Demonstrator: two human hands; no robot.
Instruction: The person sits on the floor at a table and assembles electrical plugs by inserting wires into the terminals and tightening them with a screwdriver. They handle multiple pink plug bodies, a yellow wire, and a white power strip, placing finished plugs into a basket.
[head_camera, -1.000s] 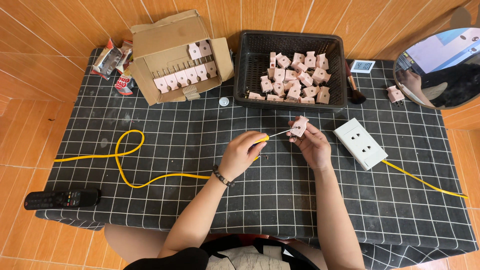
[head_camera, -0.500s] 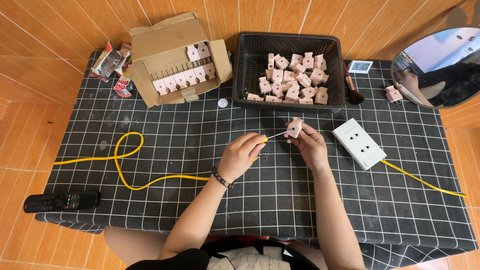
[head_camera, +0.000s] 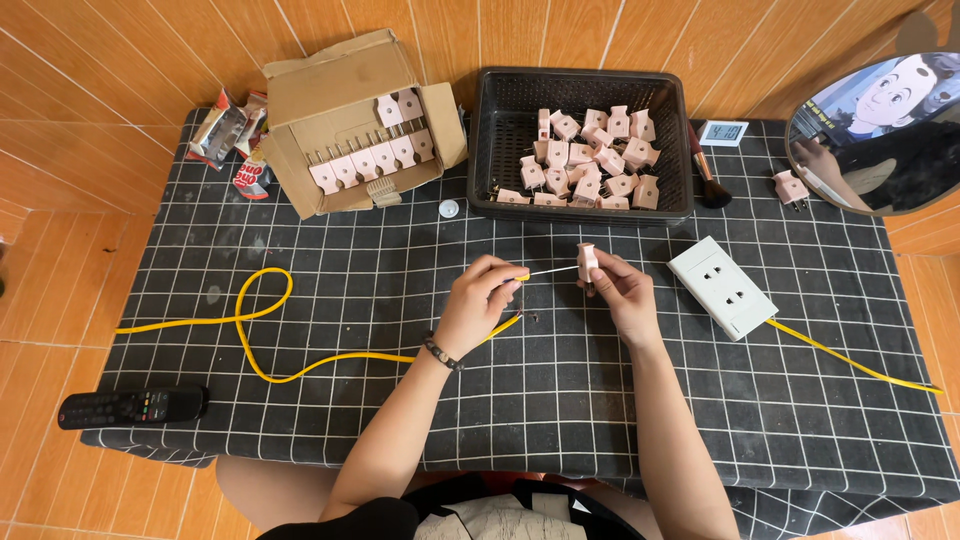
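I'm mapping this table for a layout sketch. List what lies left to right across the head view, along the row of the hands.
Yellow cable loop → left hand holding a thin screwdriver → pink plug in the right hand → white socket block → yellow cable trailing off to the right.

The right hand (head_camera: 622, 290) is turning the pink plug (head_camera: 587, 261) upright and drawing it slightly nearer, while the left hand (head_camera: 480, 305) is holding the thin screwdriver (head_camera: 552, 270) level against its side.
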